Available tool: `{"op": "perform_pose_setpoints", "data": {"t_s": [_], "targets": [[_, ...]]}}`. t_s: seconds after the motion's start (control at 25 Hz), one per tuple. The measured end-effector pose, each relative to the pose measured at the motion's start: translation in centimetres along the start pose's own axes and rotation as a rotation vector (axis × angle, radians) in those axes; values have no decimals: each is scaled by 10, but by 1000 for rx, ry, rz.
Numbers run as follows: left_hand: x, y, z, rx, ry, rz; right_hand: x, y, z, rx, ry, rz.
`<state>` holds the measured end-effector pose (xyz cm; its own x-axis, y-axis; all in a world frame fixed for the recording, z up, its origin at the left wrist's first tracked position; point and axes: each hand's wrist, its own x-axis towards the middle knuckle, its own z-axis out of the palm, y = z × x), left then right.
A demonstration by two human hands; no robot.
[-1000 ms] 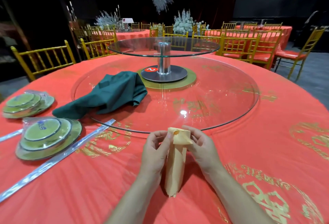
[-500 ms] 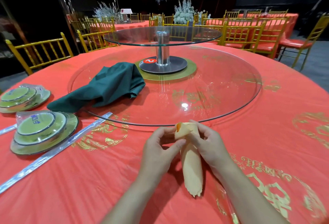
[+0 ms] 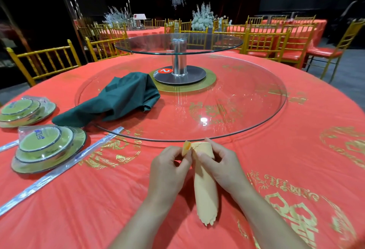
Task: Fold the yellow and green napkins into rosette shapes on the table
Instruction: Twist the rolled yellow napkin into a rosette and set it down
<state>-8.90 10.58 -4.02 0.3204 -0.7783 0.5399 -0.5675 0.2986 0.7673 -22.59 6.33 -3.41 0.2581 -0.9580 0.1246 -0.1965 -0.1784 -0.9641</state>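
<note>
Cloth: yellow napkin rolled, light, soft; likely unrolls if released. Left hand grip pinches peeled top corner; right hand grip curls round roll just beside it.

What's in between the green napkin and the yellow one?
In the head view, only the front rim of the glass turntable and a strip of red tablecloth separate the green napkin from the yellow napkin.
</note>
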Motion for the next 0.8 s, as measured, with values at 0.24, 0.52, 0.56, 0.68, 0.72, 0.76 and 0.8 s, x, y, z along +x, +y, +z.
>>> {"op": "perform_pose_setpoints", "data": {"t_s": [0.24,0.52,0.56,0.68,0.72,0.76,0.8], "targets": [[0,5,0,115,33,84,-4,-7,9,57,51,28],[-2,7,5,93,6,108,-3,-11,4,195,2,139],[-2,7,5,74,9,97,-3,-10,4,195,-1,142],[-3,7,2,-4,-12,78,-1,-7,3,162,39,118],[-4,8,1,-32,-33,74,0,-6,2,158,51,107],[-5,8,0,-99,-79,57,1,-6,1,158,62,96],[-5,8,-2,-213,-123,-10,2,-5,0,162,71,85]]}}
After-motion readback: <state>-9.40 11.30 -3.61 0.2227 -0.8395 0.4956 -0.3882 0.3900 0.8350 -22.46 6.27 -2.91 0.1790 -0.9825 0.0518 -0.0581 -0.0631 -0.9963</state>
